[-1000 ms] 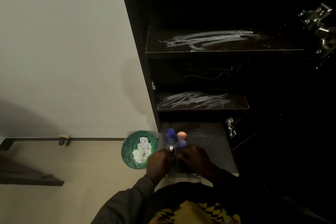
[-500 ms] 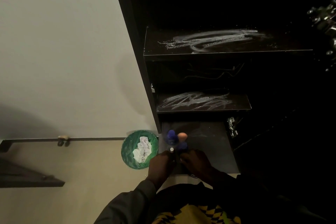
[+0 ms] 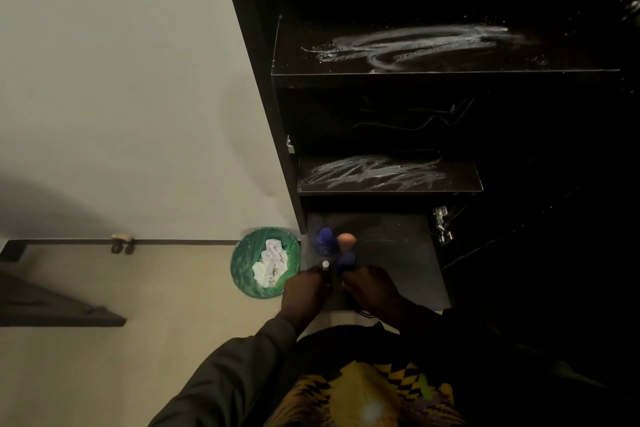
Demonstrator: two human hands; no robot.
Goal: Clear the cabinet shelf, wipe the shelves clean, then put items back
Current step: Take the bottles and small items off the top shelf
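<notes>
A dark, matte cabinet (image 3: pixel 263 114) stands open against a pale plain wall, seen from above by the person crouched before it. Its top shelf (image 3: pixel 446 48) and the middle shelf (image 3: pixel 388 177) are flat black boards, each smeared with dry whitish streaks in loops and scribbles. On the bottom shelf (image 3: pixel 398 253), near its front left corner, stands a small cluster of toiletries: a rounded blue bottle (image 3: pixel 325 241), a smooth peach egg-shaped sponge (image 3: pixel 346 240) just beside it, and a second blue bottle (image 3: pixel 346 259) in front of that. The left hand (image 3: pixel 304 291) curls around a slim dark bottle with a small white cap (image 3: pixel 326 265), holding it upright at the shelf's front edge. The right hand (image 3: pixel 372 289) rests at the base of the second blue bottle with its fingers bent toward it; whether it actually grips the bottle cannot be told in the dim light. On the beige floor just left of the cabinet sits a round green bin (image 3: pixel 242 267) holding crumpled white paper (image 3: pixel 272 262). Both arms wear dark sleeves.
</notes>
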